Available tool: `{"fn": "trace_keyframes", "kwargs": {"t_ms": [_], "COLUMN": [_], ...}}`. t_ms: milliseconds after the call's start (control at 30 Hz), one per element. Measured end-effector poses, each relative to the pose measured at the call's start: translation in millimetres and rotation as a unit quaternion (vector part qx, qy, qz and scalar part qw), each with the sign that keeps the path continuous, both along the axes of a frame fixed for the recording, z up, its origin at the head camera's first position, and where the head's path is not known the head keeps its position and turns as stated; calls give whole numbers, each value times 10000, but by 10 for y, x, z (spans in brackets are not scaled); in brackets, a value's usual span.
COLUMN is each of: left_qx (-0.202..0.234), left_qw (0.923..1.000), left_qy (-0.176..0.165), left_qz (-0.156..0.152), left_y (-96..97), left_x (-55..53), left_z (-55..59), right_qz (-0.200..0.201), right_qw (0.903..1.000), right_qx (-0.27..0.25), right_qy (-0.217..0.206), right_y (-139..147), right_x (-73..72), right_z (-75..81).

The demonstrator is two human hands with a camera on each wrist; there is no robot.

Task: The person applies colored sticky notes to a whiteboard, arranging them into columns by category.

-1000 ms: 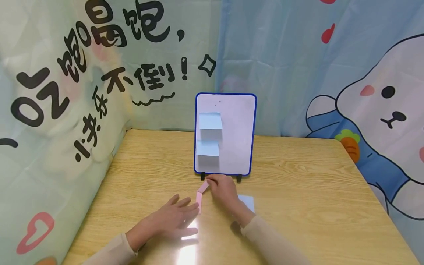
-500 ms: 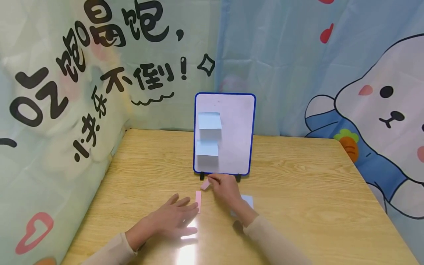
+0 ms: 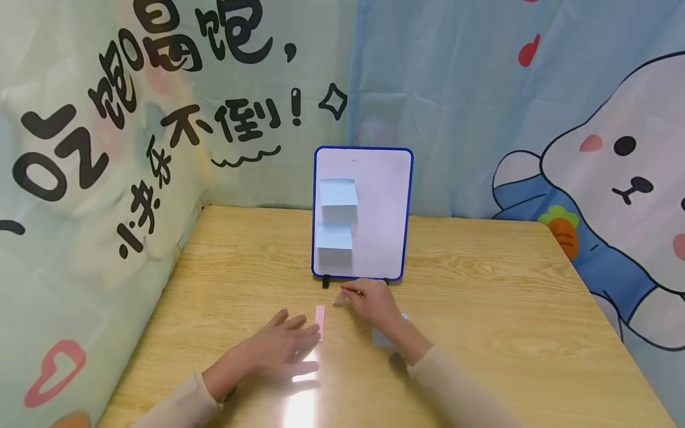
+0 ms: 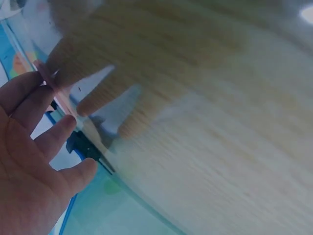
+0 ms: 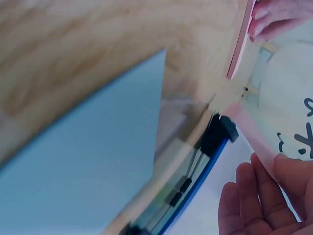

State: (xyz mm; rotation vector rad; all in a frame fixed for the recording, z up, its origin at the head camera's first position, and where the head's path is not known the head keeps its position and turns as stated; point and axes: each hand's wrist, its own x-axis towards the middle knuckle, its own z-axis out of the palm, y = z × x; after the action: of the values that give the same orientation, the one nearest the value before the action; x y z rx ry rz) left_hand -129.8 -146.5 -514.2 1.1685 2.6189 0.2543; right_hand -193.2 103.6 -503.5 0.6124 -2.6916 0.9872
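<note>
My right hand (image 3: pixel 369 303) pinches a pink sticky-note strip (image 5: pixel 252 132) between thumb and finger, just in front of the whiteboard (image 3: pixel 380 214). To its left, a narrow pink sticky-note pad (image 3: pixel 320 321) lies on the table, apart from the strip. My left hand (image 3: pixel 278 345) has its fingers stretched and spread, with fingertips touching that pad's side. In the left wrist view, the same fingers reach the pink pad (image 4: pixel 62 103). A light blue sticky-note pad (image 3: pixel 382 339) lies partly hidden under my right forearm.
Two light blue notes, an upper note (image 3: pixel 338 193) and a lower note (image 3: pixel 334 236), stick to the board's left half, their lower edges lifting. The board stands on black feet (image 3: pixel 326 282) on the wooden table (image 3: pixel 481 333). A printed curtain (image 3: pixel 428 107) hangs behind.
The pink strip in my right hand has come away from the pink pad. My right hand has shifted slightly to the right; the left hand has stayed at the pad.
</note>
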Motion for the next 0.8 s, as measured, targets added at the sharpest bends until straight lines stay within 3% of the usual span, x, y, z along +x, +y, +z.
{"fn": "trace_keyframes", "kwargs": {"t_ms": [300, 433, 600, 800], "left_qx": [60, 106, 140, 194], "left_qw": [9997, 9997, 9997, 9995], "left_qy": [234, 223, 167, 196], "left_qz": [10, 23, 97, 136], "left_y": [12, 16, 22, 40], "left_x": [-36, -46, -65, -77], "left_z": [32, 41, 13, -13], "right_qz": [137, 229, 134, -2], "right_qw": [9991, 9982, 9972, 9959], "right_qx": [357, 502, 736, 894], "right_qy": [192, 251, 15, 103], "right_y": [236, 333, 487, 645], "right_x": [-93, -153, -248, -384], "right_z": [152, 304, 513, 731]}}
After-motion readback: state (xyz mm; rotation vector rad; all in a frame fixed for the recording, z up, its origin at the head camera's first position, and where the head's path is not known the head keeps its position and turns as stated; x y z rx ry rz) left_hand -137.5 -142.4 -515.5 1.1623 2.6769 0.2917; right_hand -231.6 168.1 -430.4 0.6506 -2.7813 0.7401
